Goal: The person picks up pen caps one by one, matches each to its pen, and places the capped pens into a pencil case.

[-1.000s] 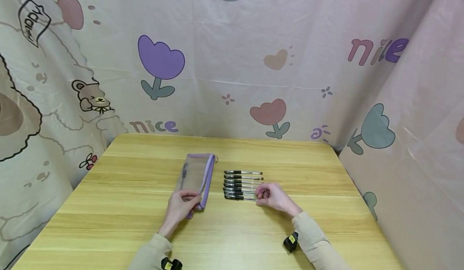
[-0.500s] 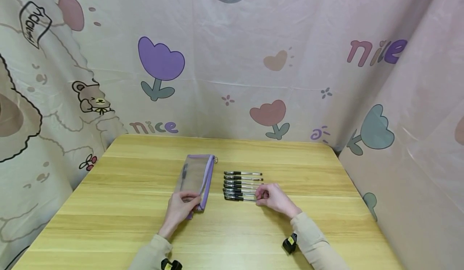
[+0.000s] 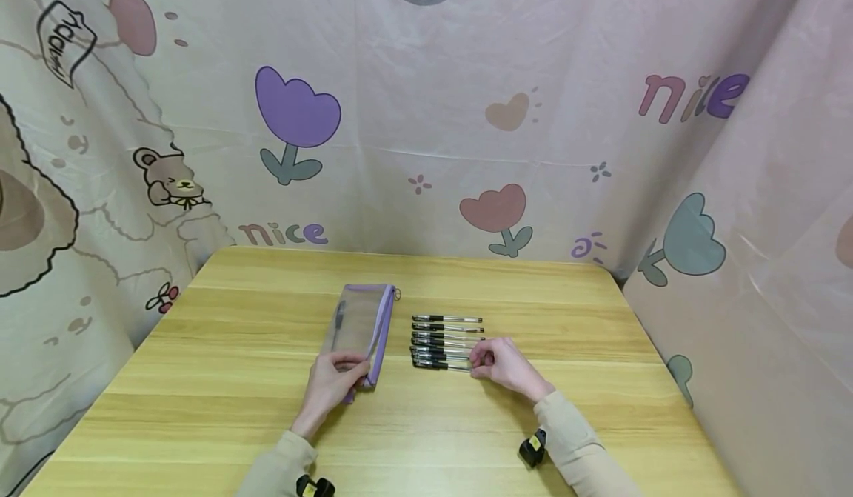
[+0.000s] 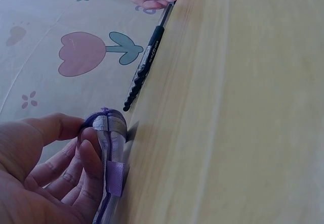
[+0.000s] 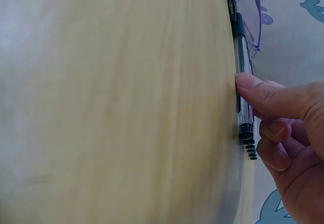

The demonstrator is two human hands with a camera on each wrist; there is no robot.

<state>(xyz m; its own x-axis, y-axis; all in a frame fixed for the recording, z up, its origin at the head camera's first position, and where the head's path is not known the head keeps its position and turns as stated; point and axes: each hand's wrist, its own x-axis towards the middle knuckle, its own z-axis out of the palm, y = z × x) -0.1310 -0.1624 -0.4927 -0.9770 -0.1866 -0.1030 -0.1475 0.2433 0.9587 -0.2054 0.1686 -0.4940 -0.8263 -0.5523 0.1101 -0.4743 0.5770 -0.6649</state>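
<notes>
Cartoon-printed cloth, all tulips, bears and the word "nice", hangs behind and to both sides of a pale wooden table. Over on the left, the left hand has its thumb and fingers curled round the near end of a flat pencil case, clear mesh with purple trim, and the left wrist view shows the purple edge pinched right between thumb and fingertips. That pencil case lies flat on the table, long side running away from the person, with one dark pen showing through its mesh and a small zip ring at the far right corner. Just beside it to the right comes a neat row of pens, clear barrels with black grips, laid side by side, parallel and close together. Now the right hand: its fingers are curled in at the right end of that row, thumb tip pressing on the barrel of the nearest pen, close to its end, as the right wrist view shows, with the other fingers tucked behind the pen ends. That pen lies flat on the wood, at the near edge of the row. Beige sleeves cover both forearms, each wrist carrying a small black camera unit.
</notes>
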